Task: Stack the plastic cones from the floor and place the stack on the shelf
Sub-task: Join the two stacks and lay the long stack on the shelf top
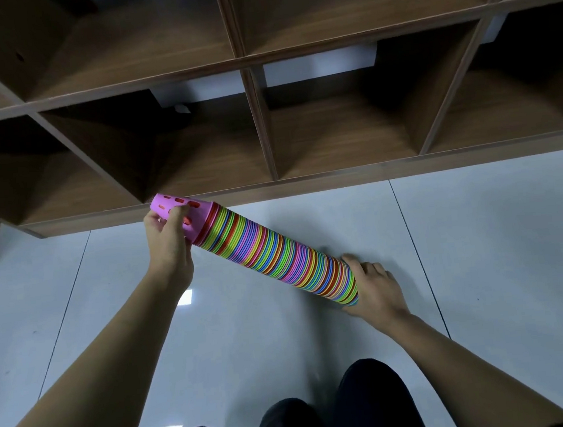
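At the bottom of the frame, dark-trousered knees (371, 407) sit over a pale grey tiled floor (499, 244). Right of centre, the right hand (377, 290) cups the wide end of a long stack of multicoloured plastic cones (276, 248), fingers wrapped round it. The stack slants up-left to the left hand (167, 241), whose fingers pinch the pink slotted top cone (201, 217) just before the bottom edge of the brown wooden cubby shelf (305, 185) filling the upper frame.
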